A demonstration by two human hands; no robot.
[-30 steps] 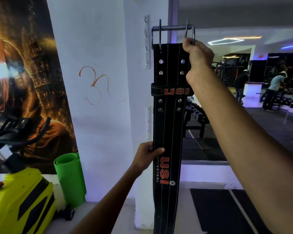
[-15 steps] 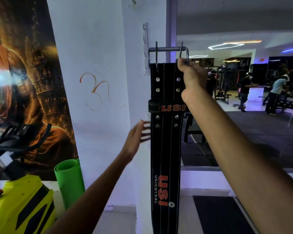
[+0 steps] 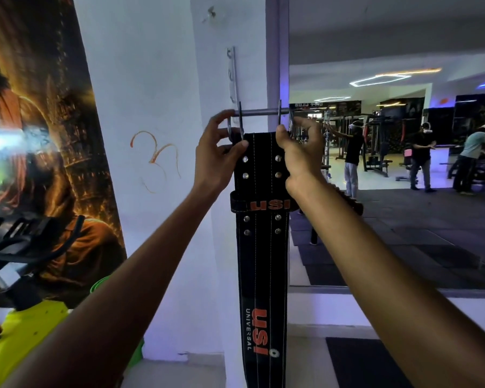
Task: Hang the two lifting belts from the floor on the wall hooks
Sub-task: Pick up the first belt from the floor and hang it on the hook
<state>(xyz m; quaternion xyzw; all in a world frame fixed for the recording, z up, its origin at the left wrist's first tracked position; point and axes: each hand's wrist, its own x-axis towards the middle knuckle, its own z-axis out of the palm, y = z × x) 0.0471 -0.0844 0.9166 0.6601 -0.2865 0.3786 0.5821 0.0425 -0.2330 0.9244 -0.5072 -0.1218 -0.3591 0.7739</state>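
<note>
A long black lifting belt (image 3: pixel 262 261) with orange USI lettering hangs straight down in front of the white pillar. Its steel buckle (image 3: pixel 260 112) is at the top, just below a metal hook strip (image 3: pixel 232 77) screwed to the pillar. My left hand (image 3: pixel 217 155) grips the buckle's left side and the belt's top left corner. My right hand (image 3: pixel 297 152) grips the top right corner and the buckle's right end. I cannot tell whether the buckle touches a hook. Only one belt is in view.
A large mirror (image 3: pixel 389 191) to the right of the pillar reflects the gym and several people. At lower left stand a yellow exercise bike (image 3: pixel 14 340) and a green rolled mat (image 3: pixel 101 284). A dark poster (image 3: pixel 39 135) covers the left wall.
My left hand let go of the belt's lower part and rose to grip the buckle's left side. The view tilted up, so the buckle sits lower in frame.
</note>
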